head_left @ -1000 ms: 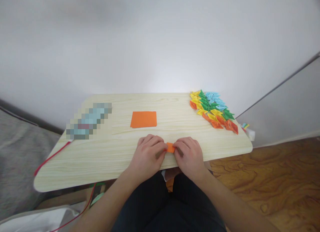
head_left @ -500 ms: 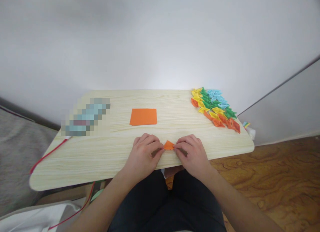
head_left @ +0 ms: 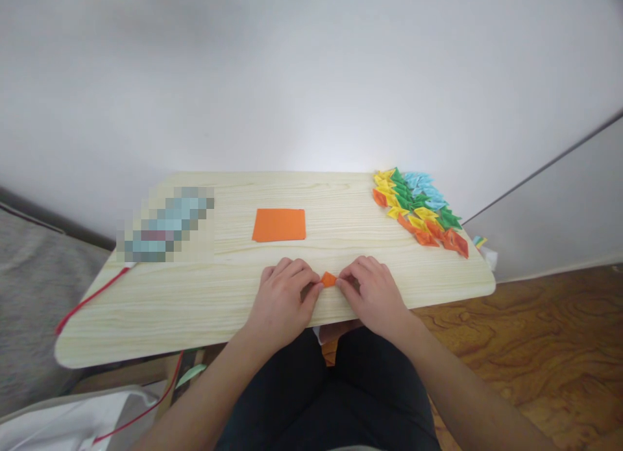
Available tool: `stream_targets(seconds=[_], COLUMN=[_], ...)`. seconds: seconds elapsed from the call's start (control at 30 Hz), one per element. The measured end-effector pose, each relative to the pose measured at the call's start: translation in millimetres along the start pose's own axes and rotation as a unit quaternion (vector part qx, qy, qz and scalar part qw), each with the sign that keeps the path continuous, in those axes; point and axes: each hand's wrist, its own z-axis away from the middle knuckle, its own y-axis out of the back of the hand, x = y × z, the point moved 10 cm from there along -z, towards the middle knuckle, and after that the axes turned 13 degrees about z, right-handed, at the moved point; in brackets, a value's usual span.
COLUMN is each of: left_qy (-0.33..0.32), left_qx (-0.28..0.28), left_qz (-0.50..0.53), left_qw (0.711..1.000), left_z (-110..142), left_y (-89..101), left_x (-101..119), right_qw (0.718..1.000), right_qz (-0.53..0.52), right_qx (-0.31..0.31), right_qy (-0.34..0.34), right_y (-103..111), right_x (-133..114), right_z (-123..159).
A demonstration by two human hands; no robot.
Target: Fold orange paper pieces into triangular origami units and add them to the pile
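A small folded piece of orange paper (head_left: 329, 280) is held between my two hands, just above or on the near part of the table. My left hand (head_left: 285, 295) pinches its left corner between thumb and fingers. On the opposite side, my right hand (head_left: 372, 295) pinches the right corner. Fingertips hide both ends of the paper. Beyond my left hand lies a stack of flat orange paper (head_left: 279, 224).
Folded paper pieces (head_left: 413, 201) in yellow, green, blue and orange lie in rows at the table's back right. A blurred-out flat object (head_left: 170, 224) with a red cable (head_left: 92, 298) is on the left of the table (head_left: 219, 315). A wall stands behind.
The orange paper between my fingers now looks smaller, more diamond-like than triangular. Both hands have shifted very slightly, and the view has moved a little.
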Motion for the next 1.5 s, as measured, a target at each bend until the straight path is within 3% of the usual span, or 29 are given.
stream_targets(seconds=[0.27,0.6,1.2,1.5], left_qy=[-0.012,0.028,0.026,-0.019], left_qx=[0.005,0.042,0.021,-0.008], left_qz=[0.000,-0.003,-0.034,-0.030], left_qw=[1.000,0.999,0.999,0.999], left_z=[3.9,0.3,-1.5,-4.3], left_y=[2.4,3.2,-3.7,-2.6], left_x=[1.1,-1.2,-0.6,0.8], right_qw=[0.999,0.999,0.999,0.998], right_qz=[0.011,0.020,0.000,-0.041], right_qx=[-0.031,-0.043,-0.033,-0.018], right_qy=[-0.009,-0.022,-0.035,-0.034], right_y=[-4.3,-3.7,-4.4,-6.9], right_x=[3.5,1.6,4.0,9.8], right_z=[-8.9,-8.0,-10.3,-4.8])
